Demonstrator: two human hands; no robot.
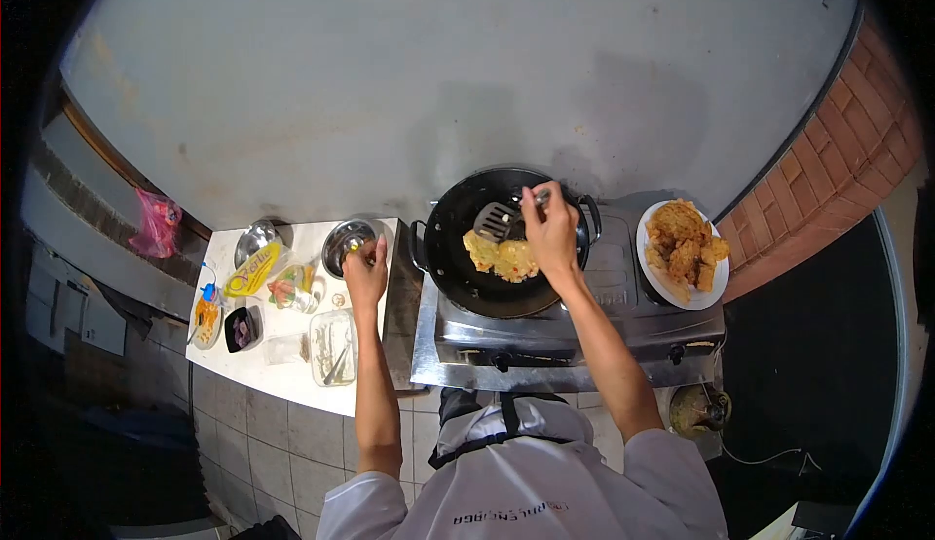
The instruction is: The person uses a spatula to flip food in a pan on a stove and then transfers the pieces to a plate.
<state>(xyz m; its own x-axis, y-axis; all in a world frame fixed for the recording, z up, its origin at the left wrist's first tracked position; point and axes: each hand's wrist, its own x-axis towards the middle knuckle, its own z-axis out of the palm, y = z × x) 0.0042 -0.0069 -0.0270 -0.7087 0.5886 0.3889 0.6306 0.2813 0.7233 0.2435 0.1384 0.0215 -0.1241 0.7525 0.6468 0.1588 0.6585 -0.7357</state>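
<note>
My right hand [553,233] is closed round the handle of a slotted spatula [494,223]. The spatula's dark blade is inside a black wok [453,282], right by yellow pieces of frying food [504,257]. Over the near right rim of a small metal bowl [336,246] is my left hand [364,274], fingers drawn together. Something yellow shows at those fingertips, but I cannot make out whether it is held or lies in the bowl.
The wok sits on a metal gas stove [604,306]. A white plate of fried food [647,265] stands right. The white side table [282,370] bears another metal bowl [257,241], a yellow packet [251,272], a black dish [231,330] and a clear container with a spoon [320,350].
</note>
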